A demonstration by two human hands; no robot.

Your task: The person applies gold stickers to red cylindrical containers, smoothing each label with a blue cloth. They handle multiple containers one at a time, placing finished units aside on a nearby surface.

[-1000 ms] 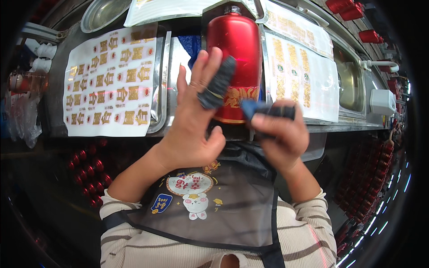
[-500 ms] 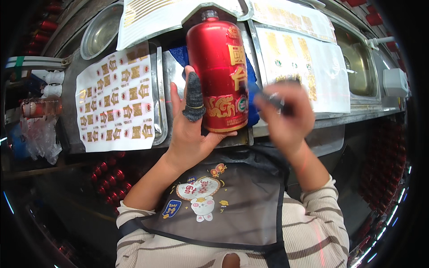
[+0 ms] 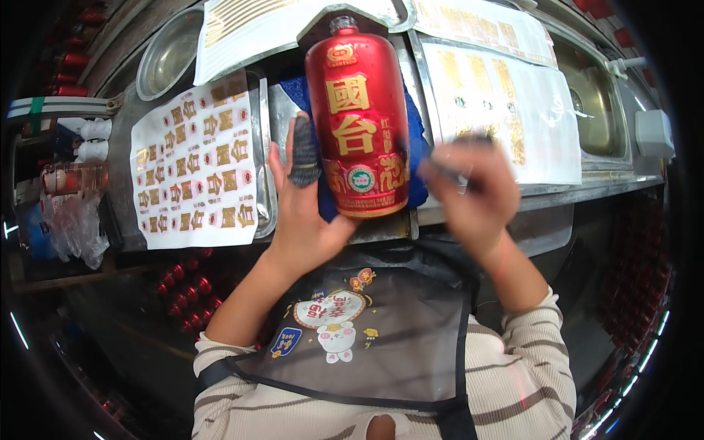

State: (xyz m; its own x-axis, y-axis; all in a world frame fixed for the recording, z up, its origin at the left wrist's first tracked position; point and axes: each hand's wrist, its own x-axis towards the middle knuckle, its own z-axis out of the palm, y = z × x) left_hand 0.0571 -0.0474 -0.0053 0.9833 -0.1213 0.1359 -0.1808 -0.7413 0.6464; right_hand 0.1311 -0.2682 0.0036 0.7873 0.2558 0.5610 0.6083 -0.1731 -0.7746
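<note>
A red bottle [image 3: 359,158] with gold characters, a gold emblem and a small green round mark lies on a blue cloth [image 3: 416,147], its neck away from me. My left hand [image 3: 304,220] is at the bottle's left side, fingers stretched and apart, the thumb by its base. A dark grey knitted cover [image 3: 303,158] sits on one of its fingers. To the right of the bottle, my right hand [image 3: 480,187] is closed round a small dark tool [image 3: 442,170]. Motion smears this hand and the tool, so its kind cannot be told.
Left of the bottle lies a white sheet of gold decals [image 3: 194,165] on a metal tray [image 3: 265,183]. Another decal sheet [image 3: 550,139] lies at right, beside a metal basin [image 3: 605,110]. A round metal bowl [image 3: 165,66] stands far left. Several red bottles [image 3: 189,293] stand below the bench.
The bottle has turned about its long axis, bringing the gold characters and green mark leftward to face up. My left hand has loosened from it. My right hand stays at its right.
</note>
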